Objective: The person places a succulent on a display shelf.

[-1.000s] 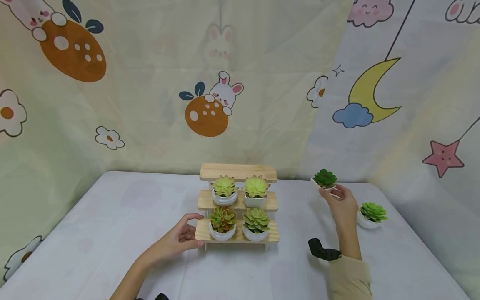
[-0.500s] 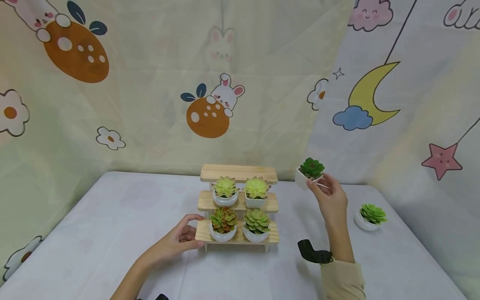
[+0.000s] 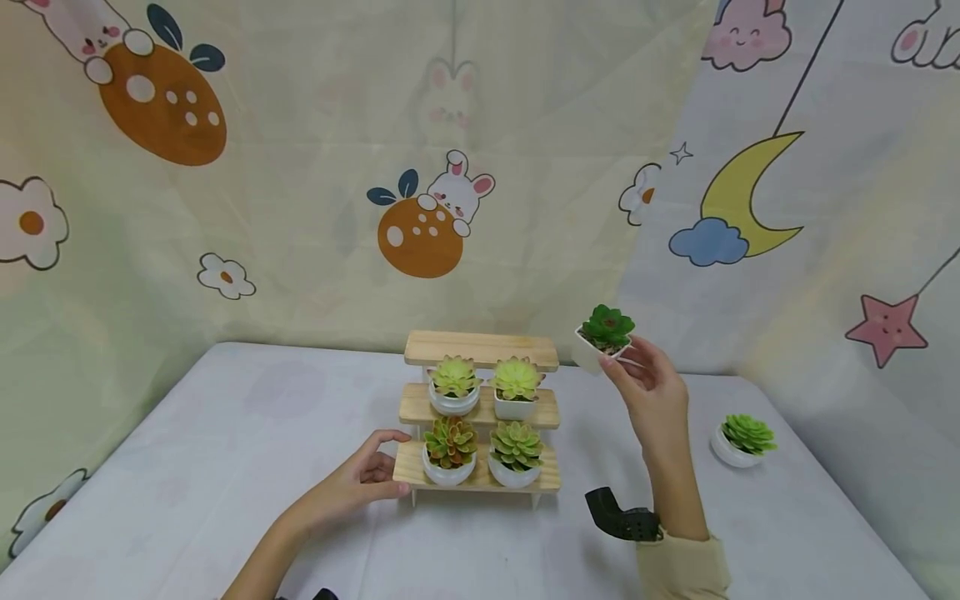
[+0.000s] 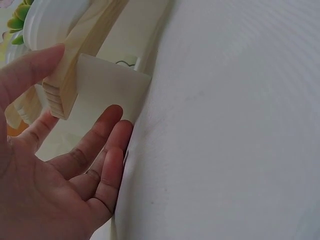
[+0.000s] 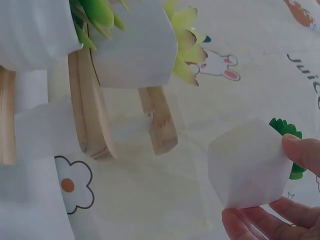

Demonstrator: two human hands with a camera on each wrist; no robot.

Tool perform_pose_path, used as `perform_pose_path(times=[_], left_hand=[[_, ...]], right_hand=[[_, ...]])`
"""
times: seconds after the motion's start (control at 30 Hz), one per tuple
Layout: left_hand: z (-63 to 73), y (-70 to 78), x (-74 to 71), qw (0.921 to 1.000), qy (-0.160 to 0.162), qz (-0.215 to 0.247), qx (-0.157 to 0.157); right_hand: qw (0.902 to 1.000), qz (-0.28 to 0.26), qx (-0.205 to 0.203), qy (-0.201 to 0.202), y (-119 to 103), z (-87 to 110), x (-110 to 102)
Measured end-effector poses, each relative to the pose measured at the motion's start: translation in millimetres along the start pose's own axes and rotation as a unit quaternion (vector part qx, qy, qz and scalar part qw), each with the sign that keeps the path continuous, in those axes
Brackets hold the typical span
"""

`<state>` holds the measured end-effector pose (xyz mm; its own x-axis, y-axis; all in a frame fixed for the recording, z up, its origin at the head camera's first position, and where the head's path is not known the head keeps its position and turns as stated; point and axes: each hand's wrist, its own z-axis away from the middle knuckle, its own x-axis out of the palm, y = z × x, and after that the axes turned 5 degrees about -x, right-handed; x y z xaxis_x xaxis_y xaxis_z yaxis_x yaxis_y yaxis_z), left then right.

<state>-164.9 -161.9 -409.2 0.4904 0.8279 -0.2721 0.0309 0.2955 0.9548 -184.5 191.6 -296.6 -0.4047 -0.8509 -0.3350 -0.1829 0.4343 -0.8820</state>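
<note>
A three-tier wooden plant stand [image 3: 480, 348] carries potted succulents: a reddish-green one [image 3: 449, 446] and a green one [image 3: 516, 450] on the bottom board, two yellow-green ones [image 3: 454, 383] on the middle board. The top board is bare. My left hand [image 3: 352, 479] holds the left end of the bottom board [image 4: 60, 95] between thumb and index finger; its other fingers lie loosely bent below. Raised to the right of the stand, my right hand [image 3: 651, 400] grips a dark green succulent in a white angular pot [image 5: 250, 167] by the pot's side, tilted.
Another light green succulent in a round white pot [image 3: 738, 442] sits on the white-covered table [image 3: 795, 525] at the right. A printed cloth backdrop [image 3: 315, 167] rises behind the table. A black wrist device [image 3: 622, 517] sticks out from the right wrist.
My right hand has moved left and upward with the dark green succulent, closer to the stand. The left hand stays at the bottom board's end. The head view has shifted slightly.
</note>
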Motion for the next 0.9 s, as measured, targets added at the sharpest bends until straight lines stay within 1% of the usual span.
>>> perform_pose_path(times=[0.17, 0.3, 0.47, 0.63, 0.9], left_hand=[[-2.1, 1.5, -0.6, 1.0000, -0.001, -0.001, 0.000], [-1.7, 2.7, -1.3, 1.0000, -0.002, 0.005, 0.004], [0.3, 1.7, -1.1, 1.0000, -0.006, 0.006, 0.001], [2.5, 0.6, -0.7, 1.0000, -0.006, 0.007, 0.002], [1.9, 0.3, -1.0, 0.9999, -0.006, 0.009, 0.001]], right_hand=[[0.9995, -0.021, -0.018, -0.016, -7.6, 2.6, 7.7], [0.9981, -0.040, -0.029, -0.038, -11.0, 3.3, 15.5], [0.9948, -0.071, -0.032, -0.065, -13.9, 5.5, 25.5], [0.9883, -0.102, -0.032, -0.108, -16.6, 4.9, 34.0], [0.9748, -0.114, -0.053, -0.185, -28.1, -8.5, 47.9]])
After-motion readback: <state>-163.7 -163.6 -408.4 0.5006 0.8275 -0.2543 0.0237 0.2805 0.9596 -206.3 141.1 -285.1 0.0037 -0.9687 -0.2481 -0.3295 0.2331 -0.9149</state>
